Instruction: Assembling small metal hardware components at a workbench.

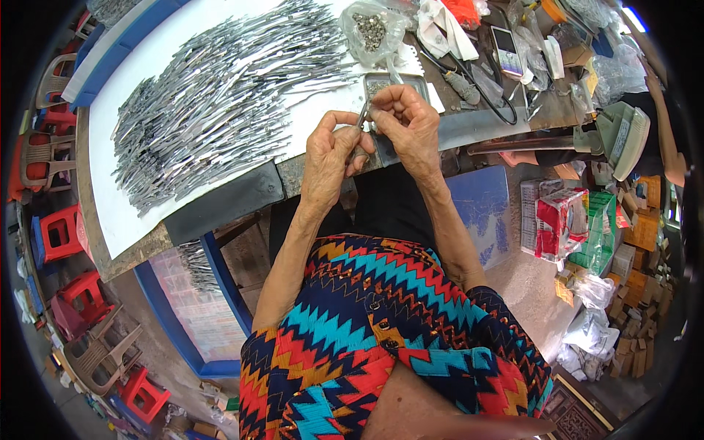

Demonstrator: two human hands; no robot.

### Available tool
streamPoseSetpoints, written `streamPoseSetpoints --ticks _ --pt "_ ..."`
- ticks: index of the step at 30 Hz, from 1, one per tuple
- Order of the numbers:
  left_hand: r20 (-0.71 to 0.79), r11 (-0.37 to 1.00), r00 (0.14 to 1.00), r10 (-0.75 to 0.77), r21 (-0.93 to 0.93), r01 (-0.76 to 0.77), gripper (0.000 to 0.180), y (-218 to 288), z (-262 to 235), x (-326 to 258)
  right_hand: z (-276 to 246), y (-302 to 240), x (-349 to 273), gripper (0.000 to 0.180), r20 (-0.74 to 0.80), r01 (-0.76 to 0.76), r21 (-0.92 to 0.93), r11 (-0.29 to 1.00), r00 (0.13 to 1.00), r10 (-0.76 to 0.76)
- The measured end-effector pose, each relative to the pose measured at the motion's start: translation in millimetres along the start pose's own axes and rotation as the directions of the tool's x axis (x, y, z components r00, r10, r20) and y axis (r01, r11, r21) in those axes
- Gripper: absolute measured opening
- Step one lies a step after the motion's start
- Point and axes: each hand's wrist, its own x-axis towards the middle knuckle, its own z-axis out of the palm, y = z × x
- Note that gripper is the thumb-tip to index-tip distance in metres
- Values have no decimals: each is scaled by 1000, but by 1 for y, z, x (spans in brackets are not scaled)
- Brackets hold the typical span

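My left hand (330, 155) is closed, pinching a slim grey metal piece (363, 114) upright between thumb and fingers. My right hand (412, 136) meets it at the table's front edge, thumb and forefinger pressed together beside the piece. Whatever those right fingertips hold is too small to make out. Just beyond the hands lies a small shallow tray (420, 82) with tiny parts in it. To the left a wide heap of slim metal pieces (220, 110) spreads over white sheeting. Behind the tray sits a clear plastic bag (396, 37) of small round metal parts.
A phone (506, 48), a black cable (506, 110) and plastic bags crowd the table's right. Blue-framed trays (227, 293) stand left, below the table edge. Red stools (143, 392) line the far left. At right are a grey-green machine head (623, 139), a green crate (598, 227) and another person's arm (664, 132).
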Motion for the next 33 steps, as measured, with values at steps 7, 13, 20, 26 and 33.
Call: streamPoseSetpoints --ticks 7,13,20,26,33 --pt "-9 999 1000 19 48 -19 18 1 1 -4 0 1 -1 13 7 18 -25 1000 1000 -18" --pt "-37 950 991 128 290 -112 12 -1 5 -6 2 2 -3 15 -23 65 -68 996 998 -67" --pt "-70 911 974 214 375 -173 6 0 9 -5 6 1 -6 17 -52 108 -192 975 991 -120" --pt "-22 985 997 75 155 -71 13 2 5 -6 -4 9 2 29 74 -77 208 975 995 63" --pt "-142 967 982 126 239 -89 15 -1 0 -4 -21 -9 34 17 115 33 -210 977 993 -9"
